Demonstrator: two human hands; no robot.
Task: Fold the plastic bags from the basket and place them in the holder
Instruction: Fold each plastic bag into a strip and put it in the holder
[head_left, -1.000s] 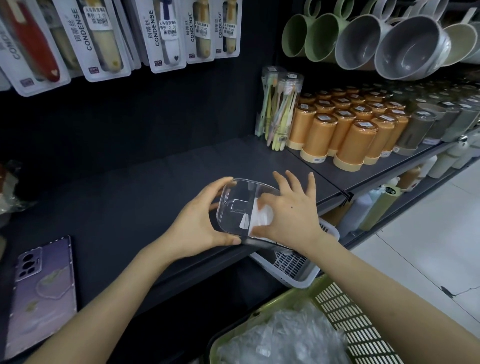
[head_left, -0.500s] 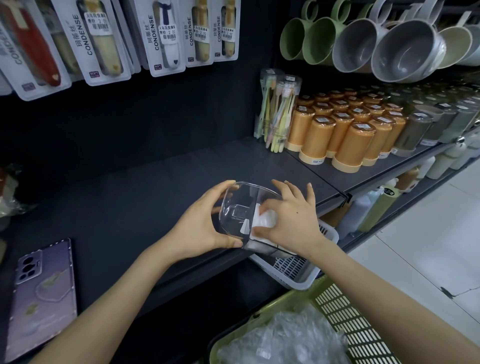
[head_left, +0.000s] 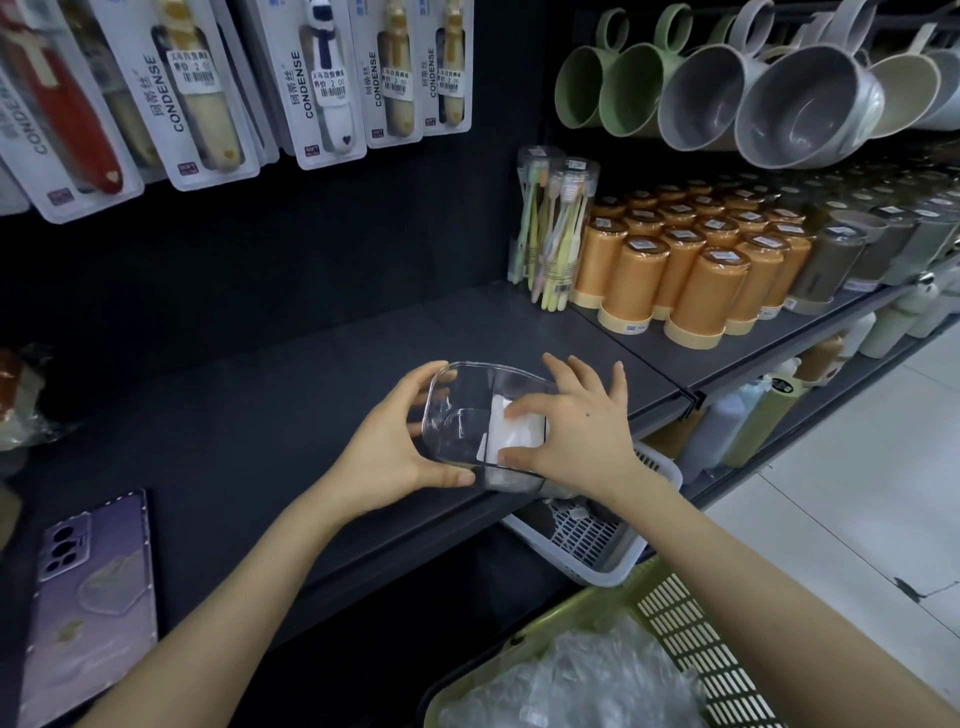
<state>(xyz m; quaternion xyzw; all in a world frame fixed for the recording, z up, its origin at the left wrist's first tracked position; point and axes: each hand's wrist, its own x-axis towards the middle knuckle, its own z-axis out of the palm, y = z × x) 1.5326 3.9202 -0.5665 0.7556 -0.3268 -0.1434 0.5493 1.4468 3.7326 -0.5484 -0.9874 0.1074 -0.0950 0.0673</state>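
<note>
A clear plastic holder (head_left: 462, 415) stands tilted near the front edge of the dark shelf (head_left: 249, 415). My left hand (head_left: 387, 447) grips its left side, thumb at the lower rim and fingers over the top. My right hand (head_left: 576, 436) pinches a white folded plastic bag (head_left: 511, 434) between thumb and forefinger and has it partly inside the holder's right part. Loose crumpled clear bags (head_left: 576, 686) lie in a green basket (head_left: 691, 629) at the bottom right, under my right forearm.
A phone in a purple case (head_left: 88, 597) lies at the shelf's front left. Orange tumblers (head_left: 691, 270) and toothbrush tubes (head_left: 550, 228) stand at the right, mugs (head_left: 795, 98) hang above, and packaged items (head_left: 322, 78) hang at the back. A white basket (head_left: 597, 535) sits below the shelf edge.
The folded white bag has gone a little deeper into the holder under my right hand. My left hand keeps the same grip on the holder.
</note>
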